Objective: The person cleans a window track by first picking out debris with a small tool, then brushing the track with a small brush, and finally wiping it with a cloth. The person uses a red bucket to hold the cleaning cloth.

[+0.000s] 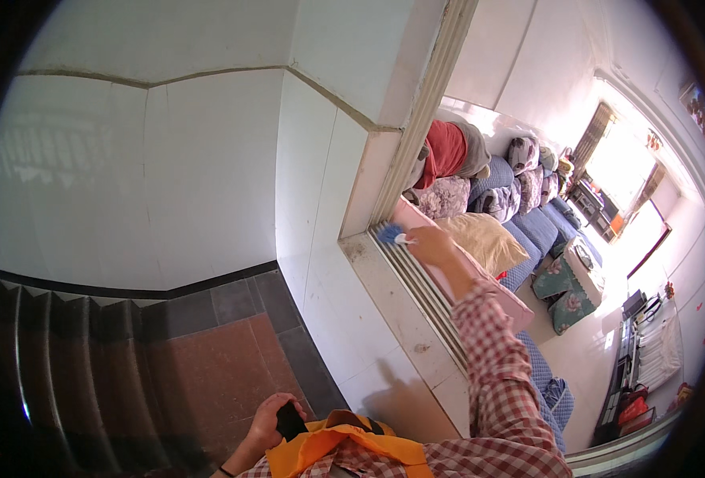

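My right hand (431, 245) holds a small brush by its white handle, its blue bristles (391, 233) down at the far end of the metal window track (421, 281). The bristles look blurred. Beside the track runs a dusty tiled windowsill (388, 299). Low in the picture, in front of my orange apron (352, 439), my left hand (275, 418) is closed around a black object (291, 420) that I cannot name for certain.
Stairs (71, 370) lie at the left, beyond a red and grey tiled landing (221, 370). Past the window stand a pink padded sofa back (508, 305), a beige cushion (484, 239), blue quilted seats and a cloth-covered table (570, 287). White tiled wall (209, 179) rises ahead.
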Available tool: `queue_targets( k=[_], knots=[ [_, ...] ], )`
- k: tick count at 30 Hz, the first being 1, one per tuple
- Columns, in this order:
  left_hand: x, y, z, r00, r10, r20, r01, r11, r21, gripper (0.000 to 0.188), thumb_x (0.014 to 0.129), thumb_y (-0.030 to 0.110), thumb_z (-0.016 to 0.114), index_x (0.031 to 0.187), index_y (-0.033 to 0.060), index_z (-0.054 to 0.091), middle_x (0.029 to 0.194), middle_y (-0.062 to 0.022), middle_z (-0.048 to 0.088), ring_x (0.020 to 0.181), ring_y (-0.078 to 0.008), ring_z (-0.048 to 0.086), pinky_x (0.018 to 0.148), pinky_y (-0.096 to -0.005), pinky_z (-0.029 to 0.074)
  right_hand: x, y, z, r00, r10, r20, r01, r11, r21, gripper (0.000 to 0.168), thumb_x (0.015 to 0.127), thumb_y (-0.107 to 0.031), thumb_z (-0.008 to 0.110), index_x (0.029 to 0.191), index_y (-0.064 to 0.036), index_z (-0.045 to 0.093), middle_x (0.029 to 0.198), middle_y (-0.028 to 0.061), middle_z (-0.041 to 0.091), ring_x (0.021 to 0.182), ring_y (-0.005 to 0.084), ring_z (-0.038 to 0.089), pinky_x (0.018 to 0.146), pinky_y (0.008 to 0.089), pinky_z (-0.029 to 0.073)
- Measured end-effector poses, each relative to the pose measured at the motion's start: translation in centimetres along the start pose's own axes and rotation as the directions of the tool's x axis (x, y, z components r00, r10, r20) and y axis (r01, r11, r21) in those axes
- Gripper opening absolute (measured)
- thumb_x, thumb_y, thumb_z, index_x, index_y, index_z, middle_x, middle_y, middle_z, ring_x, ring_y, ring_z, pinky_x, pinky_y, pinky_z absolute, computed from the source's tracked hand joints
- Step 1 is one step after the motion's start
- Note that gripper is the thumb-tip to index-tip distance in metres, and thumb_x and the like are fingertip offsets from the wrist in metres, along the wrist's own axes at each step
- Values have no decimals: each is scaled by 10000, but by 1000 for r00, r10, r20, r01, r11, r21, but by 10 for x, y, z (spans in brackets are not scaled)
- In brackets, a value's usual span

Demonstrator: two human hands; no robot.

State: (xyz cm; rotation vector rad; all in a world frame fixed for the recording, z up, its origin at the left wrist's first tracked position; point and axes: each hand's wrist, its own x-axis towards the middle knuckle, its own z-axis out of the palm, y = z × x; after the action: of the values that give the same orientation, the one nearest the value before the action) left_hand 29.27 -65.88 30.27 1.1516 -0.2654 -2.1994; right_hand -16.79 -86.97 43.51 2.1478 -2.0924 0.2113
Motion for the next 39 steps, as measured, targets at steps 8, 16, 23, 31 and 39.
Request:
queue_targets(
  k=[8, 16, 23, 31, 39],
  knots=[
    [-5, -2, -15, 996, 67, 56, -68, 998, 9, 155, 967, 187, 542, 962, 43, 598, 834, -106, 630, 789, -243, 637, 754, -378, 556, -73, -159, 33, 991, -132, 24, 97, 825, 557, 310, 840, -249, 685, 1127, -132, 701, 1080, 196, 674, 949, 360, 660, 855, 417, 522],
    [2, -4, -9, 998, 51, 31, -53, 997, 51, 176, 968, 216, 540, 942, 51, 595, 829, -101, 626, 779, -231, 637, 750, -368, 552, -64, -155, 91, 1000, 14, 16, -19, 939, 342, 344, 882, -276, 610, 1198, -149, 656, 1059, 175, 643, 966, 366, 645, 851, 470, 514],
    [-8, 8, 28, 983, 106, 151, -134, 971, 195, 191, 954, 207, 502, 910, 41, 586, 827, -111, 608, 786, -242, 621, 759, -376, 536, -61, -99, 43, 890, 450, -73, -401, 849, 345, 337, 878, -215, 589, 1192, -113, 662, 923, 192, 707, 901, 338, 691, 764, 471, 545],
    [13, -2, 25, 951, 193, 242, -245, 948, 204, 179, 973, 191, 485, 984, 30, 564, 853, -116, 616, 828, -240, 624, 800, -376, 535, -194, -217, 10, 979, 133, -154, 18, 698, 716, 295, 886, -147, 611, 1180, -159, 643, 995, 163, 618, 797, 363, 643, 702, 453, 526],
    [25, -10, 29, 902, 28, 430, -174, 937, 303, 163, 979, 148, 476, 967, 23, 580, 895, -115, 645, 823, -229, 634, 789, -353, 540, -327, -157, 11, 872, 480, -94, -456, 867, 200, 282, 847, -131, 673, 1127, -94, 665, 1107, 154, 605, 862, 329, 661, 700, 390, 566]
  ],
)
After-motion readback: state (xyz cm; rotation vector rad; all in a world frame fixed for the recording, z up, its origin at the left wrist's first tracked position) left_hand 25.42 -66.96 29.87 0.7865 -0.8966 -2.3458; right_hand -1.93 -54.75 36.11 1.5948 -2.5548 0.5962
